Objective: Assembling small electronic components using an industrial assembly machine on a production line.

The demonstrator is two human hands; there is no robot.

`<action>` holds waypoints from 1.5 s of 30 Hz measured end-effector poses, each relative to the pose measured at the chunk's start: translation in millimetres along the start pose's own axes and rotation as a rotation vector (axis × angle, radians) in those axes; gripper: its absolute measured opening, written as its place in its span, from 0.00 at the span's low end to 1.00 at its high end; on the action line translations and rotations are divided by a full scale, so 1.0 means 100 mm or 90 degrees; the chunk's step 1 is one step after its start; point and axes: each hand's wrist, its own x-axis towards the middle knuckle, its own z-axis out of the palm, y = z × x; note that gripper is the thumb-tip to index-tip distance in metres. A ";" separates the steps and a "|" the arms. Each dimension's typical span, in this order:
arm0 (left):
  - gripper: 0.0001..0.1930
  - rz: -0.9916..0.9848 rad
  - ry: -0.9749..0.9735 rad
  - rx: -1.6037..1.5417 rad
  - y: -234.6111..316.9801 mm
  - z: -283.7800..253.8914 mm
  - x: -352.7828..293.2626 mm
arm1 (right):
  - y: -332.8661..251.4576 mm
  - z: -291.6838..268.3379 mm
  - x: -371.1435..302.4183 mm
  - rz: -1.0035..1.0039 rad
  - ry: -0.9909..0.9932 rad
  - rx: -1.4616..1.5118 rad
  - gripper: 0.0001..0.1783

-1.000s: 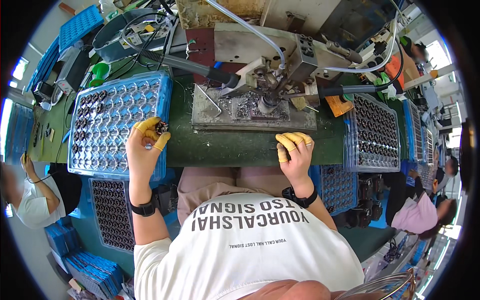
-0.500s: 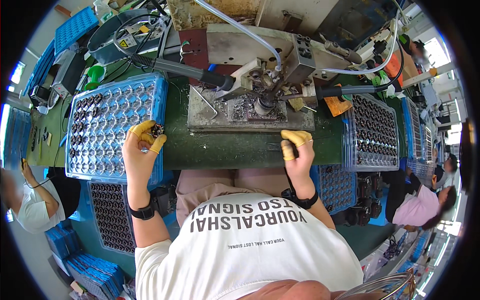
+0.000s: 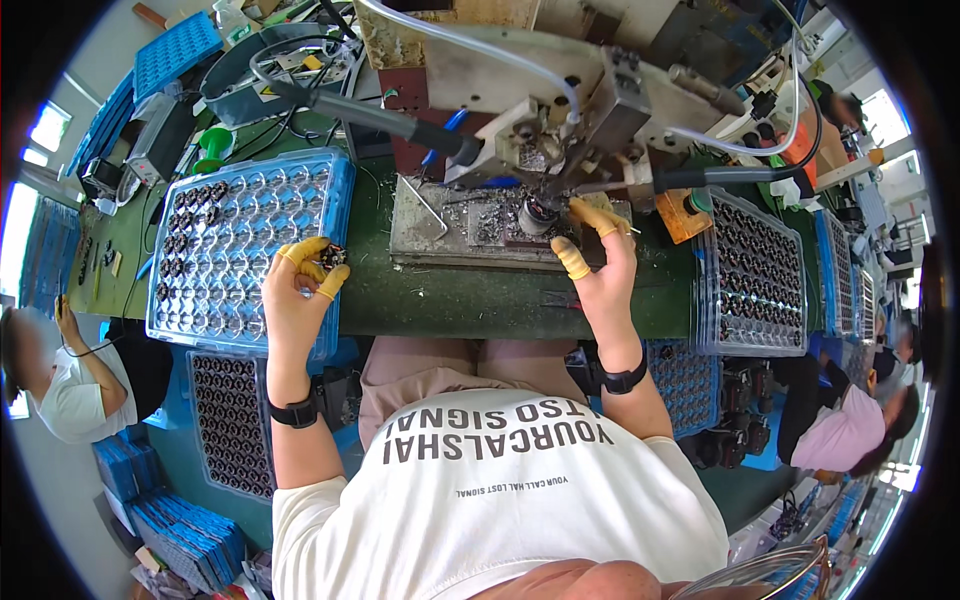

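Note:
My left hand [image 3: 298, 290], with yellow finger cots on its fingertips, pinches a small dark round part [image 3: 332, 256] beside the right edge of a clear tray [image 3: 235, 270]. My right hand [image 3: 605, 265] also wears yellow finger cots. Its thumb and fingers are spread, with nothing seen between them. The fingers are beside the round metal fixture [image 3: 538, 216] of a bench machine, and whether they touch it I cannot tell. The fixture rises from a metal base plate [image 3: 425, 243] strewn with dark scraps.
Dark parts fill some of the clear tray's left pockets. Another tray of dark parts [image 3: 752, 265] stands to the right. Two thick black-handled rods [image 3: 400, 125] and clear hoses [image 3: 490, 40] cross above the base. Pliers [image 3: 560, 299] lie at the bench front. Co-workers sit either side.
My right hand has moved forward to the fixture and its fingers have spread from a closed curl. The left hand still holds the part. The whole view has shifted slightly.

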 end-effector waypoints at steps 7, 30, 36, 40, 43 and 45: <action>0.20 0.056 -0.008 0.034 0.36 0.12 0.12 | -0.11 0.08 0.31 -0.077 0.008 -0.025 0.26; 0.21 0.217 -0.228 -0.073 1.23 1.24 0.59 | 0.52 -0.75 0.00 0.110 0.143 -0.122 0.20; 0.20 0.288 -0.150 -0.037 1.14 1.35 0.45 | 0.65 -0.88 0.08 0.010 0.161 -0.269 0.21; 0.23 0.224 -0.142 -0.187 1.12 1.42 0.41 | 0.40 -0.79 0.06 -0.011 0.131 -0.160 0.22; 0.24 0.218 -0.095 -0.223 1.08 1.42 0.34 | 0.14 -0.61 0.03 -0.078 0.039 -0.074 0.23; 0.24 0.212 -0.082 -0.243 1.02 1.42 0.33 | 0.07 -0.50 0.01 -0.111 0.013 -0.029 0.23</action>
